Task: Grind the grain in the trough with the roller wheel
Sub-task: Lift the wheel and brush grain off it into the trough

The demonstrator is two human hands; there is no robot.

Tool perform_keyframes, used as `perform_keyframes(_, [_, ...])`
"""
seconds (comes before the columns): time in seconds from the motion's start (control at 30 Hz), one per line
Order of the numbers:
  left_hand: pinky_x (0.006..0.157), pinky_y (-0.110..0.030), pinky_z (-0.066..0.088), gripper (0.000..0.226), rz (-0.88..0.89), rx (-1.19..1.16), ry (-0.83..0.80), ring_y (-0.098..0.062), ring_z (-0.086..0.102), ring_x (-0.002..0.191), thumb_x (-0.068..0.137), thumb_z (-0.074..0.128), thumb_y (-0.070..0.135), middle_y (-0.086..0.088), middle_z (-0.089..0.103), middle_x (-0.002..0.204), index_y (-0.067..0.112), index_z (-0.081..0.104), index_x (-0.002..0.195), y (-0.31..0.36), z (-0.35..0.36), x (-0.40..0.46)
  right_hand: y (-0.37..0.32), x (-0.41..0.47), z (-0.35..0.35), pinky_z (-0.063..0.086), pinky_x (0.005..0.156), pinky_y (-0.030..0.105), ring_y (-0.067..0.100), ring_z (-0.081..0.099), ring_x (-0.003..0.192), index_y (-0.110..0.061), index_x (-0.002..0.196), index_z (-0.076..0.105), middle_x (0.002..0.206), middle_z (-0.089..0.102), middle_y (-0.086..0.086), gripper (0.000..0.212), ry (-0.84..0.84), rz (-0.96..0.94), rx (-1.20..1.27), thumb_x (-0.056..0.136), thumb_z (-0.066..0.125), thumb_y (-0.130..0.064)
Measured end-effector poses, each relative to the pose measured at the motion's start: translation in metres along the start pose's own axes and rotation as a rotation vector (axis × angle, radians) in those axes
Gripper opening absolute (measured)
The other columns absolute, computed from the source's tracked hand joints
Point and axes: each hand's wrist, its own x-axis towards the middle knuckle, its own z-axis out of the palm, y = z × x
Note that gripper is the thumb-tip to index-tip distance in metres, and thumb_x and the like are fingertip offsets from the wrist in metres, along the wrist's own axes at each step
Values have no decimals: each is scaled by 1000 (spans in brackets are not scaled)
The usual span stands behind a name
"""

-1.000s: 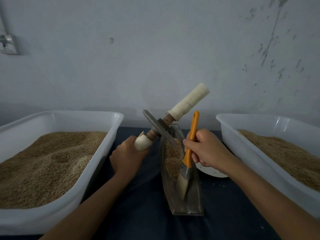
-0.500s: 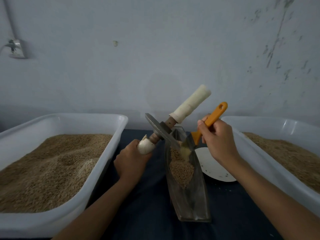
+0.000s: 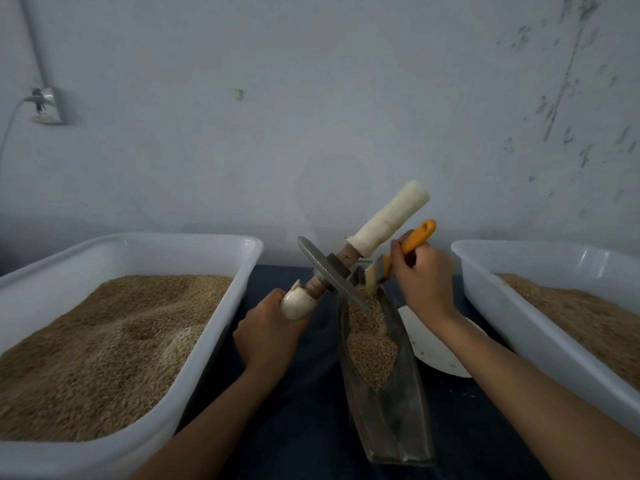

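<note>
A narrow metal trough (image 3: 398, 420) lies on the dark table in front of me, with a heap of grain (image 3: 370, 337) in its far half. The roller wheel (image 3: 329, 271), a metal disc on an axle with white-wrapped handles, is tilted over the trough's far end. My left hand (image 3: 270, 334) grips the wheel's lower left handle. The upper right handle (image 3: 391, 220) sticks up free. My right hand (image 3: 422, 275) holds an orange-handled brush (image 3: 415, 237), its bristles at the trough's far end beside the disc.
A large white tub of grain (image 3: 239, 258) stands to the left and another white tub (image 3: 485, 282) to the right. A white plate (image 3: 436, 355) lies between the trough and the right tub. A wall rises close behind the table.
My right hand has carried the brush from the trough's near half up to its far end and swung the handle rightward. The grain heap now sits further from the near end. The wheel stays tilted.
</note>
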Motion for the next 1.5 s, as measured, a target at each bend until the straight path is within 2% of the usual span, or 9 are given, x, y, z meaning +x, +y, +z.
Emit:
perform_keyframes(0.13, [67, -36, 51, 22, 11, -6, 14, -14, 60, 72, 78, 67, 45, 7, 63, 75, 26, 58, 83, 0, 1, -1, 3, 5, 2, 28, 42, 14, 5, 43, 40, -13, 60, 47, 47, 41, -10, 38, -31, -49, -25, 97, 56, -20])
perform_keyframes(0.47, [65, -29, 45, 20, 8, -12, 25, -12, 59, 74, 79, 68, 43, 10, 59, 76, 28, 55, 83, -4, 4, -1, 5, 12, 8, 33, 49, 13, 6, 54, 58, -14, 66, 55, 62, 56, -2, 33, -469, 132, -41, 96, 58, -29])
perform_keyframes(0.63, [71, -34, 49, 24, -27, -34, 10, -14, 59, 78, 77, 68, 44, 6, 62, 82, 25, 58, 88, -6, 3, 0, -2, 14, -6, 44, 59, 23, 14, 60, 63, 0, 78, 63, 70, 64, 11, 37, -617, 189, 18, 96, 57, -31])
perform_keyframes(0.73, [73, -38, 51, 24, -45, -62, 2, -16, 60, 79, 77, 68, 42, 5, 63, 82, 23, 59, 88, -6, 1, 1, -7, 13, -13, 41, 55, 27, 11, 54, 54, -6, 65, 55, 59, 57, 7, 37, -481, 100, 18, 95, 58, -28])
perform_keyframes(0.87, [70, -34, 50, 22, -56, -37, 1, -16, 60, 78, 77, 69, 41, 5, 63, 81, 25, 58, 88, -7, 2, 2, -11, 15, -13, 46, 58, 36, 23, 59, 58, 0, 72, 59, 62, 60, 14, 37, -279, -30, -13, 96, 55, -26])
perform_keyframes(1.0, [64, -28, 43, 22, -52, -9, 5, -15, 60, 77, 78, 69, 42, 6, 62, 81, 25, 58, 88, -6, 3, 2, -8, 9, -2, 41, 54, 28, 16, 57, 57, -5, 72, 59, 62, 59, 6, 37, -371, -60, -101, 98, 52, -30])
perform_keyframes(1.23, [60, -26, 42, 19, -13, 10, 0, -13, 59, 72, 79, 66, 45, 9, 61, 75, 29, 56, 81, -6, 6, 0, -3, 1, 0, 37, 50, 11, 2, 51, 54, -18, 63, 54, 60, 54, -4, 35, -547, 109, -34, 97, 56, -29])
perform_keyframes(1.37, [53, -22, 31, 20, 2, 18, 0, -8, 56, 70, 78, 67, 47, 11, 59, 74, 30, 56, 84, -5, 6, -1, -8, 4, -12, 39, 52, 23, 11, 52, 52, -13, 60, 50, 57, 54, 3, 39, -530, 156, 6, 96, 57, -27])
perform_keyframes(1.5, [60, -26, 43, 23, -8, 15, -3, -11, 58, 72, 77, 66, 48, 10, 61, 75, 28, 58, 85, -5, 7, -1, -12, 9, -15, 45, 54, 35, 23, 58, 54, -2, 63, 55, 59, 59, 14, 41, -256, 73, 14, 96, 57, -27])
